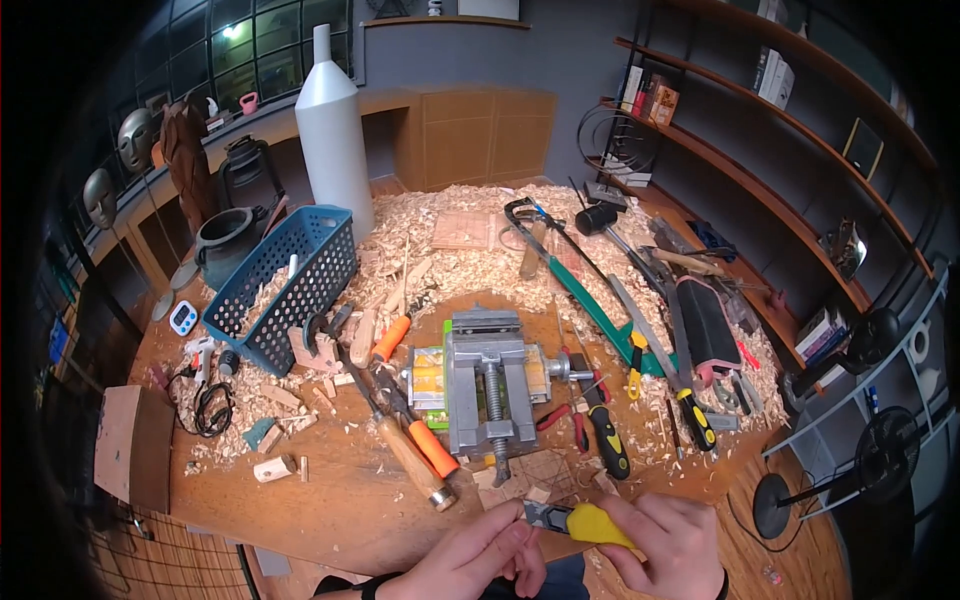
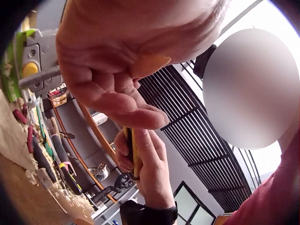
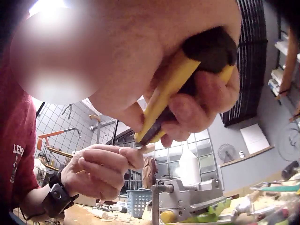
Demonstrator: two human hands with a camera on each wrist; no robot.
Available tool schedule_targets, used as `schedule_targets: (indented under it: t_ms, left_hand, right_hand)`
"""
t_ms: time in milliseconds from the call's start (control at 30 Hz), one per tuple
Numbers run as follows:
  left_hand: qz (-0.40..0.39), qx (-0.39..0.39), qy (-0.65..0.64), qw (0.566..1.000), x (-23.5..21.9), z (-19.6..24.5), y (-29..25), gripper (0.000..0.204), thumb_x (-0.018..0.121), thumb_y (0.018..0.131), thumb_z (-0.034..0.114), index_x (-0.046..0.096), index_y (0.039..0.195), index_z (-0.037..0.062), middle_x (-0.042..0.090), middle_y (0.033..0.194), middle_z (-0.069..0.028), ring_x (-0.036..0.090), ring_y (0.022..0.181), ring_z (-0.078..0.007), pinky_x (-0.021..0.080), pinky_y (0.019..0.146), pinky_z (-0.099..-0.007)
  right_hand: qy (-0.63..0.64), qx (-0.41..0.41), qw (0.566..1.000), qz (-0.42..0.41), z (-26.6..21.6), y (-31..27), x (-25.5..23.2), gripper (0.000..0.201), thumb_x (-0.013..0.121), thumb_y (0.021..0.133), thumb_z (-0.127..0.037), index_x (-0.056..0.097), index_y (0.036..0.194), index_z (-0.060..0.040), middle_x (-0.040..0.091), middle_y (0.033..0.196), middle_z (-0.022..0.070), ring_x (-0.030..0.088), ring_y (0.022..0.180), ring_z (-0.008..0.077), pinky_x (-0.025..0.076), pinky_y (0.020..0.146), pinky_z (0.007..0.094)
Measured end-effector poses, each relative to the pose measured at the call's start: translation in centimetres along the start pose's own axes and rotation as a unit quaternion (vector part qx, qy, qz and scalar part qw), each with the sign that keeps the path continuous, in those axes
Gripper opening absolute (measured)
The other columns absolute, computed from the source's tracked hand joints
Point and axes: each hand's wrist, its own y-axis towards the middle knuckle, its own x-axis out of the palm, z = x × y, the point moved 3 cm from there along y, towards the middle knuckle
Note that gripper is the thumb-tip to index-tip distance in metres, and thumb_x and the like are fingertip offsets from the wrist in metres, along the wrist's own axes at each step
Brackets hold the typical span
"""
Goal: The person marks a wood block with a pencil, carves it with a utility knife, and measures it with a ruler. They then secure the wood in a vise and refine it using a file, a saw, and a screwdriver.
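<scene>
My right hand [image 1: 668,545] grips a yellow and black utility knife [image 1: 598,525], its grey front end pointing left. In the right wrist view the fingers wrap round the knife's handle [image 3: 171,96]. My left hand [image 1: 485,548] is at the knife's front end, thumb and fingers curled together. It pinches a small piece of wood, mostly hidden by the fingers; a tan bit of wood [image 2: 153,64] shows beside the palm in the left wrist view. Just beyond both hands stands a grey metal vise [image 1: 490,385] on the table.
Wood shavings [image 1: 440,220] cover the table's far part. Left of the vise lie a wooden-handled chisel [image 1: 410,460] and orange-handled tools [image 1: 432,450]; a blue basket [image 1: 285,290] stands farther left. On the right are a green-framed saw [image 1: 590,295], a yellow-black handled tool [image 1: 607,440] and red-handled pliers [image 1: 570,420].
</scene>
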Motion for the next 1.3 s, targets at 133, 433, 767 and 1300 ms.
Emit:
schedule_targets:
  t_ms: [133, 433, 767, 1300]
  left_hand:
    - [-0.009, 0.003, -0.018, 1.000, 0.1, -0.1, 0.0, 0.031, 0.027, 0.110, 0.029, 0.046, 0.109, 0.0035, 0.066, 0.082, -0.0085, 0.063, 0.073, -0.0139, 0.043, 0.068, -0.0242]
    - [-0.007, 0.019, 0.014, 1.000, 0.1, 0.7, 0.2, 0.033, 0.027, 0.110, 0.030, 0.046, 0.109, 0.0032, 0.067, 0.079, -0.0086, 0.062, 0.070, -0.0142, 0.045, 0.067, -0.0252]
    - [-0.010, -0.006, -0.004, 1.000, -0.1, -0.1, -0.5, 0.030, 0.027, 0.110, 0.029, 0.045, 0.103, 0.0058, 0.066, 0.075, -0.0082, 0.063, 0.069, -0.0145, 0.044, 0.066, -0.0241]
    - [0.057, 0.001, 0.014, 0.998, -0.6, -0.1, 0.1, 0.028, 0.028, 0.110, 0.025, 0.043, 0.098, 0.0037, 0.066, 0.077, -0.0097, 0.064, 0.068, -0.0157, 0.050, 0.067, -0.0262]
  right_hand:
    - [0.009, 0.001, 1.000, -0.004, -0.2, 0.2, -0.2, 0.044, 0.076, 0.074, -0.012, 0.066, 0.116, -0.0040, 0.064, 0.088, 0.0127, 0.064, 0.072, 0.0316, 0.053, 0.063, 0.0370]
    - [-0.007, -0.014, 1.000, -0.001, 0.7, 0.6, -0.2, 0.042, 0.076, 0.075, -0.020, 0.068, 0.113, -0.0072, 0.059, 0.082, 0.0086, 0.062, 0.066, 0.0268, 0.051, 0.058, 0.0351]
    - [-0.145, 0.117, 0.961, 0.207, 8.8, 1.3, 0.4, 0.028, 0.070, 0.084, -0.016, 0.067, 0.109, -0.0021, 0.065, 0.083, 0.0139, 0.065, 0.070, 0.0334, 0.052, 0.061, 0.0387]
    - [-0.008, -0.015, 1.000, 0.000, 0.5, 0.8, 1.5, 0.043, 0.079, 0.073, -0.021, 0.067, 0.112, -0.0076, 0.055, 0.074, 0.0037, 0.061, 0.061, 0.0215, 0.049, 0.053, 0.0332]
